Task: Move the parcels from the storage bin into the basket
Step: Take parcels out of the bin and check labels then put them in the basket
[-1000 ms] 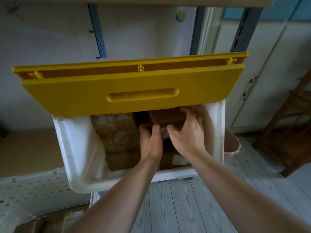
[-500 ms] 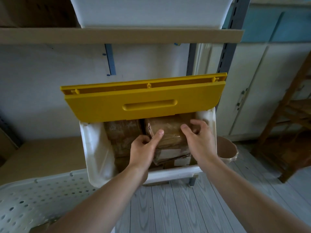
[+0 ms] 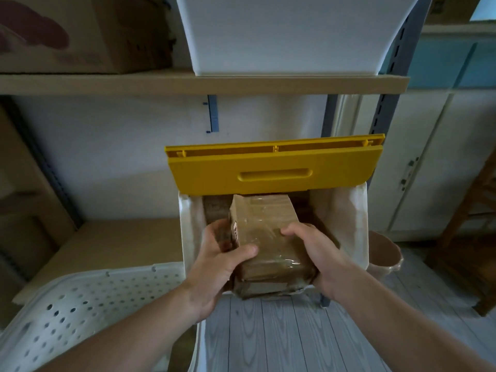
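Sitting low on the left w/ lots of round holes in it, the white basket (image 3: 88, 299) is the biggest thing that counts for the next move, and its open top is down and to the left of both hands. The white storage bin (image 3: 351, 224) is straight ahead, right next to the basket, w/ its yellow lid (image 3: 273, 167) tipped up at the back. More brown parcels (image 3: 212, 210) sit inside the bin in the dark behind the one being held. The parcel (image 3: 265, 237) is up at the front edge of the bin, partly out over the bin's front rim. Its long side runs away from the person, front to back, and the far end tilts up a bit. So I think the carry goes left and down, and the left hand (image 3: 217, 264) is on the side nearer the basket. That hand grips the parcel's left side w/ the thumb on top. The right hand (image 3: 319, 256) grips the right side, fingers curled over the top edge. The parcel is a brown cardboard box wrapped in shiny clear tape, a bit crumpled, w/ a small label on its left face.
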Demonstrator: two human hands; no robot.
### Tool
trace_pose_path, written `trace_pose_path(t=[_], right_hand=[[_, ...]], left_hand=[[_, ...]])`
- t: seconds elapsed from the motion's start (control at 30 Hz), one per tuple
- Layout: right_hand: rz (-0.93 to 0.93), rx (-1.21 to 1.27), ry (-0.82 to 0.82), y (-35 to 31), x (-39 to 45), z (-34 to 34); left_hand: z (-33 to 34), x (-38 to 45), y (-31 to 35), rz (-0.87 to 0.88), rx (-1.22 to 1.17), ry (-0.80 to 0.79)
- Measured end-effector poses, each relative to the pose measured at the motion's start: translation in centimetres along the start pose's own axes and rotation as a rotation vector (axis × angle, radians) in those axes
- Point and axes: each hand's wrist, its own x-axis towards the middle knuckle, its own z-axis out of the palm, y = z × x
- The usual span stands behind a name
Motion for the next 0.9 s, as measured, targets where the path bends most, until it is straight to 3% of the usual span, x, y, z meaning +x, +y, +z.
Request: trace_pose_path(t=[0.1, 0.33, 0.6, 0.9], right_hand=[[0.03, 0.024, -0.1, 0.4, -0.6, 1.4], [-0.064, -0.082, -0.345, 1.2, -2.6, 7.3], [-0.101, -0.027, -0.445, 1.3, -2.2, 15.4], [-0.074, -0.028, -0.539, 1.8, 0.5, 19.4]], left_hand=[[-2.2, -1.9, 0.6, 0.001, -0.002, -0.088], [-7.7, -6.1, 1.9, 0.117, 0.032, 0.06], [-12.7, -8.0, 2.9, 0.264, -0.022, 0.258], [-16.1, -7.2, 2.7, 0.316, 0.027, 0.347]])
